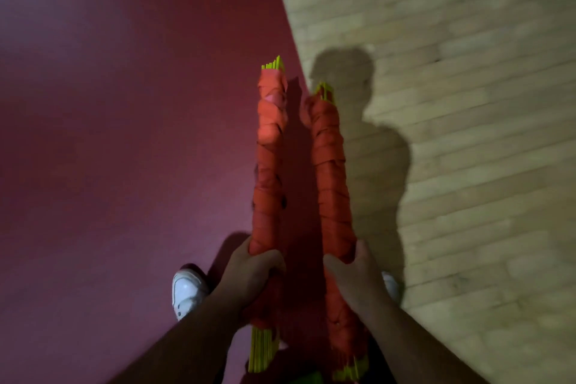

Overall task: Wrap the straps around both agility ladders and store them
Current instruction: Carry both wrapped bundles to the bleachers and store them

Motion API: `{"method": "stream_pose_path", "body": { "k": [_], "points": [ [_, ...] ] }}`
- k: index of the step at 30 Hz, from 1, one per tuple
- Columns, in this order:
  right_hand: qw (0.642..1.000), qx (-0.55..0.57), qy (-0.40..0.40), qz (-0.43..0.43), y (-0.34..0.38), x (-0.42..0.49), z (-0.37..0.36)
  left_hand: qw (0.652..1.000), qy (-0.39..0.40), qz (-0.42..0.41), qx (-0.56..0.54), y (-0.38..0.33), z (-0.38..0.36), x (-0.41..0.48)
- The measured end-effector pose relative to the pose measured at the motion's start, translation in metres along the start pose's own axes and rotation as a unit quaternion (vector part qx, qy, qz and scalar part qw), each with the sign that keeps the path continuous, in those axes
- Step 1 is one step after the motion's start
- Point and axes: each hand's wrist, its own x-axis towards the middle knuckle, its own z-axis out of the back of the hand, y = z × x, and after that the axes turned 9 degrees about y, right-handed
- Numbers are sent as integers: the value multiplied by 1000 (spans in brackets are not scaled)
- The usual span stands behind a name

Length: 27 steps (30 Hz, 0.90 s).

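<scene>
Head view: ladder rungs (261, 349) mostly beneath orange straps (269, 171)

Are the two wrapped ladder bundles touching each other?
Apart. The head view shows a strip of red floor between the left bundle and the right bundle along their length.

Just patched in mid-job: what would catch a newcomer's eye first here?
The left ladder and right ladder, both wound in orange straps with yellow rungs poking out, fill the centre, gripped low down by the left hand and right hand. A shadow falls on the wood floor at right, beside the red floor.
</scene>
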Motion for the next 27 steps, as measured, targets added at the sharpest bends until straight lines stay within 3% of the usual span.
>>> {"method": "stream_pose_path", "body": {
  "k": [6,14,19,23,27],
  "points": [
    [998,8,-33,50,85,-150,95,999,14,-46,19,-102,-46,-135],
    [974,71,-59,206,200,-364,268,972,96,-214,15,-260,-163,-354],
    [940,167,-59,292,236,-457,353,931,237,-270,60,-337,-252,-451],
    [893,265,-42,362,250,-509,397,893,299,-322,98,-378,-319,-490],
    [849,305,-160,400,239,-549,448,845,345,-383,144,-403,-397,-509]
  ]
}}
